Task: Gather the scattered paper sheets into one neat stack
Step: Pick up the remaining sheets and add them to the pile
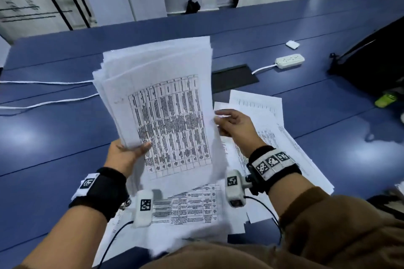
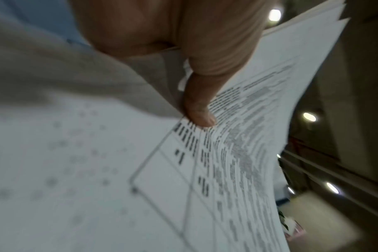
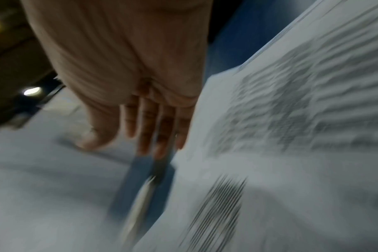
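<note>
While the left hand (image 1: 122, 155) pinches the raised paper stack (image 1: 161, 102), right-hand fingers (image 1: 225, 116), loosely spread, touch its edge.

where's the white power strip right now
In the head view the white power strip lies on the blue table at the far right, beyond the loose sheets, just right of the black cable hatch.

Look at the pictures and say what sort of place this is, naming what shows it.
Probably an office or workroom: a long blue desk with a cable hatch, a power strip, and printed sheets of tables scattered on it.
</note>
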